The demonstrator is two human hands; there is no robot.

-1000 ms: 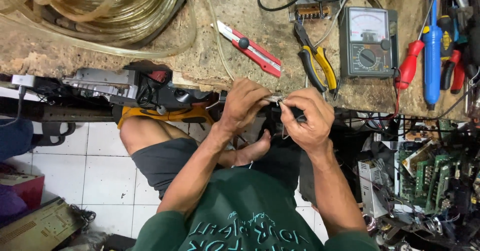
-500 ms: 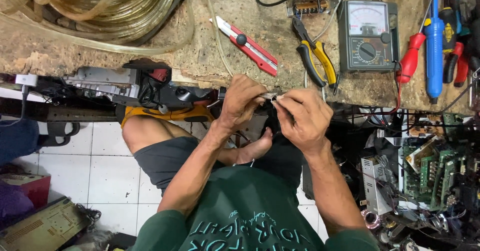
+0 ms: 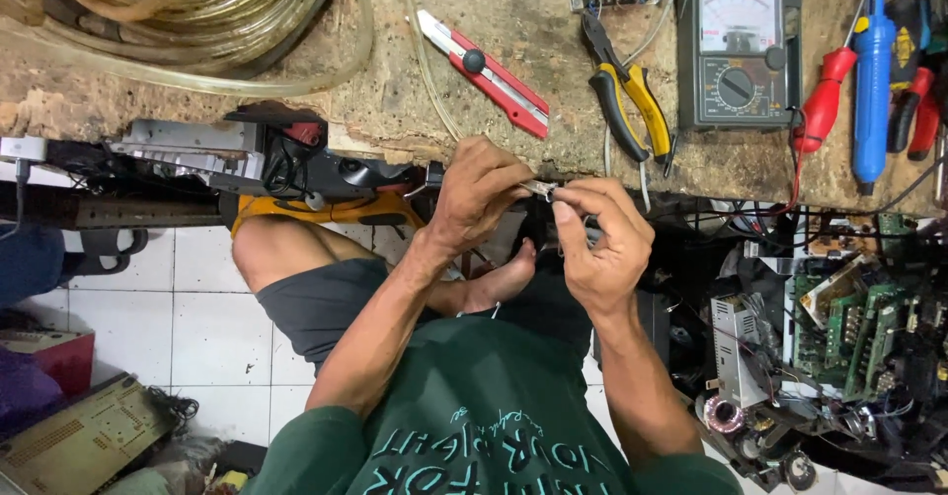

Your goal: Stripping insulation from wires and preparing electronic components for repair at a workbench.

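1. Both hands met just below the worktop (image 3: 415,110) edge, pinching a small metal part (image 3: 541,190) between them.
2. The left hand (image 3: 479,194) gripped the part from the left with closed fingertips.
3. The right hand (image 3: 604,243) clamped its other end, fingers curled tight.
4. On the worktop above lay a red utility knife (image 3: 491,74), yellow-handled pliers (image 3: 627,95) and an analog multimeter (image 3: 738,53).
5. Coiled clear tubing (image 3: 188,11) sat far left, well apart.
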